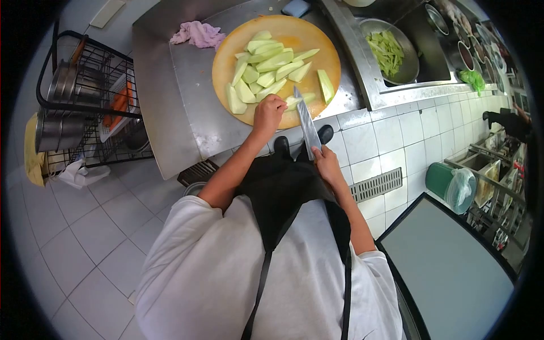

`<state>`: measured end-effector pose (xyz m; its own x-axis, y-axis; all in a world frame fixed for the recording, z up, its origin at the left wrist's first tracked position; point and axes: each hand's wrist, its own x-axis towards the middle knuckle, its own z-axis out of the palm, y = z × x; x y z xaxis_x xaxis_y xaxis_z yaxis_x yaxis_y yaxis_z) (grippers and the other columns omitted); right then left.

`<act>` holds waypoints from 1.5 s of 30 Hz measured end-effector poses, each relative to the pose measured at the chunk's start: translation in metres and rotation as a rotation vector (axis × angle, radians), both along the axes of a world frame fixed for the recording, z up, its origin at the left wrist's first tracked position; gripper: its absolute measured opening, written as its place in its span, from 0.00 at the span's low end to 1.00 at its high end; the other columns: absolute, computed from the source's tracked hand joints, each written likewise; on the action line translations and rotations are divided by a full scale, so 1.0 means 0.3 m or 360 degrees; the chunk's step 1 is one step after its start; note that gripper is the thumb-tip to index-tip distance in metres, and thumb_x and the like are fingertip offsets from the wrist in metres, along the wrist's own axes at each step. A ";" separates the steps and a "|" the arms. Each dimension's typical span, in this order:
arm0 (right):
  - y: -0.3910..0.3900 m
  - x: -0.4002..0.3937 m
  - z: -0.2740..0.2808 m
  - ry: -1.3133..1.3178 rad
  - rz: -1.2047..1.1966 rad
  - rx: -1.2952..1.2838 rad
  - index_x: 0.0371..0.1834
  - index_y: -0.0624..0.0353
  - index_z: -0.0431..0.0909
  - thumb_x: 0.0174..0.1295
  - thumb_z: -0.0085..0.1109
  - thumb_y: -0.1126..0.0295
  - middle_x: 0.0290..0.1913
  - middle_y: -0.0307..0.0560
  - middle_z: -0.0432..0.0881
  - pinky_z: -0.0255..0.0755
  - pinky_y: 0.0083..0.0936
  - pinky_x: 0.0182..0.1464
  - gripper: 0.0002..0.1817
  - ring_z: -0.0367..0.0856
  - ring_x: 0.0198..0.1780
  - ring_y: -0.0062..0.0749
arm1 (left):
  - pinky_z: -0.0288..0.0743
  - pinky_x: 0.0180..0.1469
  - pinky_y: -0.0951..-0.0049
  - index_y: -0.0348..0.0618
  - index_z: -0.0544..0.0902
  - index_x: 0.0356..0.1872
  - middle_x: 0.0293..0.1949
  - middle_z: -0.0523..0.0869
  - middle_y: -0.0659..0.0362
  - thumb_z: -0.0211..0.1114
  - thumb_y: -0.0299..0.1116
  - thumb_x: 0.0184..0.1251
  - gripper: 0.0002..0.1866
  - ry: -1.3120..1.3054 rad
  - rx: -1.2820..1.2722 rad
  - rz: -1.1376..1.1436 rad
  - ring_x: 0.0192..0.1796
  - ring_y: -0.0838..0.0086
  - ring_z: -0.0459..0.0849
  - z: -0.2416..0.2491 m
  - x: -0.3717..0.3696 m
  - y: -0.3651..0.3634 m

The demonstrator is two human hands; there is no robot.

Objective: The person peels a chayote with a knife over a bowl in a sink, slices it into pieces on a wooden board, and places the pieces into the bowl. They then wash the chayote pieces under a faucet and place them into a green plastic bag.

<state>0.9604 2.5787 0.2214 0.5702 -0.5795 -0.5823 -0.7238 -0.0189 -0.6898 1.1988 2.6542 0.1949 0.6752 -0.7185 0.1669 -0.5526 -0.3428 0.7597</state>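
A round yellowish cutting board (224,62) lies on the steel counter, with several pale green vegetable wedges (276,61) spread over it. My right hand (325,160) is closed around the handle of a knife (307,123), whose broad blade points away from me over the board's near edge. Beside the blade tip, a pale green piece (292,102) lies on the board. My left hand (271,111) is closed just left of that piece, its fingertips bent together; what they hold, if anything, is hidden. Another wedge (326,86) sits apart at the board's right.
A pink cloth (198,35) lies on the counter (170,85) left of the board. To the right, a metal bowl (412,67) of cut green pieces stands in a sink. At the left is a black rack (90,109) with pots. A person's dark sleeve shows far right.
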 end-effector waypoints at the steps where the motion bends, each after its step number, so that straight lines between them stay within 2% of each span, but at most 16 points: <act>1: -0.002 -0.008 0.009 0.0012 0.0030 0.0007 0.34 0.70 0.74 0.76 0.52 0.53 0.32 0.72 0.81 0.72 0.51 0.42 0.25 0.81 0.41 0.70 | 0.80 0.43 0.64 0.36 0.89 0.31 0.35 0.88 0.55 0.75 0.25 0.55 0.04 -0.0007 -0.0005 -0.0002 0.38 0.61 0.88 -0.003 -0.001 0.002; 7: -0.031 0.003 0.073 0.0063 0.0202 -0.0058 0.36 0.70 0.76 0.76 0.51 0.53 0.36 0.74 0.82 0.73 0.52 0.46 0.25 0.81 0.46 0.71 | 0.79 0.41 0.64 0.37 0.90 0.32 0.34 0.87 0.56 0.75 0.26 0.56 0.05 -0.0083 -0.0008 0.0060 0.37 0.61 0.87 -0.005 -0.011 0.027; 12: -0.032 0.019 0.062 0.0106 0.0244 -0.0015 0.37 0.70 0.77 0.76 0.50 0.53 0.38 0.75 0.82 0.72 0.53 0.50 0.25 0.80 0.49 0.72 | 0.78 0.41 0.65 0.37 0.90 0.31 0.34 0.87 0.56 0.75 0.27 0.55 0.05 0.0113 0.0007 0.0203 0.37 0.61 0.87 -0.017 -0.034 0.025; 15: -0.043 -0.008 0.109 0.0116 0.0313 -0.0065 0.37 0.70 0.77 0.75 0.50 0.54 0.37 0.74 0.83 0.73 0.52 0.48 0.24 0.82 0.46 0.70 | 0.78 0.41 0.65 0.37 0.90 0.31 0.34 0.87 0.56 0.75 0.27 0.55 0.05 0.0106 -0.0014 0.0215 0.37 0.61 0.87 -0.015 -0.031 0.024; 18: -0.069 0.049 0.168 0.0183 0.0225 0.0232 0.37 0.70 0.76 0.76 0.52 0.54 0.23 0.52 0.79 0.72 0.36 0.30 0.24 0.81 0.25 0.39 | 0.78 0.41 0.65 0.37 0.90 0.31 0.34 0.87 0.55 0.75 0.27 0.55 0.04 0.0091 -0.0037 0.0196 0.37 0.61 0.87 -0.017 -0.034 0.028; 21: -0.068 0.074 0.159 0.0213 0.0305 0.0143 0.37 0.71 0.78 0.75 0.50 0.55 0.33 0.71 0.83 0.76 0.49 0.44 0.24 0.86 0.38 0.64 | 0.78 0.41 0.65 0.37 0.90 0.31 0.34 0.87 0.55 0.74 0.26 0.55 0.04 0.0131 -0.0031 0.0232 0.37 0.60 0.87 -0.024 -0.032 0.029; 24: -0.054 0.042 0.186 0.0253 0.0333 0.0107 0.36 0.70 0.78 0.75 0.50 0.56 0.33 0.71 0.84 0.76 0.51 0.45 0.23 0.85 0.40 0.66 | 0.78 0.41 0.64 0.37 0.90 0.31 0.33 0.87 0.54 0.74 0.26 0.55 0.04 0.0136 -0.0076 0.0270 0.36 0.60 0.87 -0.022 -0.034 0.026; 27: -0.032 0.058 0.127 0.0066 0.0557 -0.0332 0.35 0.70 0.78 0.74 0.50 0.58 0.34 0.73 0.84 0.76 0.53 0.46 0.22 0.84 0.42 0.69 | 0.78 0.42 0.62 0.36 0.89 0.30 0.34 0.87 0.53 0.73 0.26 0.56 0.04 0.0143 -0.0069 0.0249 0.36 0.58 0.86 -0.035 -0.043 0.044; 30: 0.011 0.085 0.069 -0.0023 0.0566 -0.0598 0.37 0.69 0.77 0.74 0.52 0.55 0.30 0.74 0.82 0.76 0.56 0.35 0.22 0.82 0.33 0.71 | 0.78 0.40 0.64 0.36 0.89 0.30 0.33 0.87 0.52 0.73 0.25 0.56 0.04 0.0159 -0.0076 0.0301 0.35 0.60 0.87 -0.048 -0.043 0.048; 33: 0.046 0.083 0.082 0.0134 0.0548 -0.0655 0.35 0.67 0.77 0.73 0.51 0.59 0.31 0.71 0.83 0.78 0.58 0.41 0.19 0.84 0.37 0.69 | 0.79 0.39 0.67 0.35 0.88 0.30 0.33 0.87 0.52 0.74 0.25 0.57 0.04 0.0200 -0.0137 0.0357 0.34 0.63 0.87 -0.050 -0.054 0.051; 37: 0.077 -0.001 0.019 0.0157 0.0632 -0.0771 0.34 0.64 0.75 0.73 0.54 0.59 0.27 0.67 0.83 0.78 0.56 0.35 0.17 0.85 0.32 0.65 | 0.79 0.38 0.66 0.35 0.87 0.33 0.32 0.87 0.53 0.74 0.25 0.57 0.05 0.0222 -0.0149 0.0454 0.33 0.65 0.87 -0.059 -0.043 0.058; 40: 0.061 -0.061 -0.014 0.0136 0.0709 -0.0825 0.34 0.63 0.75 0.73 0.55 0.59 0.25 0.64 0.83 0.78 0.55 0.33 0.16 0.85 0.30 0.63 | 0.79 0.38 0.66 0.37 0.86 0.39 0.35 0.86 0.52 0.75 0.27 0.56 0.11 0.0223 -0.0059 0.0446 0.32 0.64 0.87 -0.082 -0.036 0.056; 43: 0.046 -0.106 0.048 0.0167 0.0747 -0.0837 0.35 0.63 0.75 0.73 0.55 0.59 0.24 0.63 0.83 0.78 0.54 0.33 0.16 0.84 0.29 0.63 | 0.80 0.41 0.63 0.38 0.85 0.45 0.38 0.85 0.52 0.77 0.29 0.55 0.16 0.0217 0.0025 0.0392 0.35 0.62 0.86 -0.039 -0.042 0.042; 45: 0.033 -0.138 0.085 0.0175 0.0774 -0.0863 0.36 0.63 0.75 0.72 0.55 0.58 0.25 0.63 0.83 0.77 0.54 0.33 0.17 0.84 0.29 0.62 | 0.79 0.43 0.61 0.38 0.84 0.46 0.39 0.84 0.52 0.77 0.29 0.55 0.17 0.0073 0.0132 0.0367 0.38 0.60 0.86 -0.018 -0.045 0.028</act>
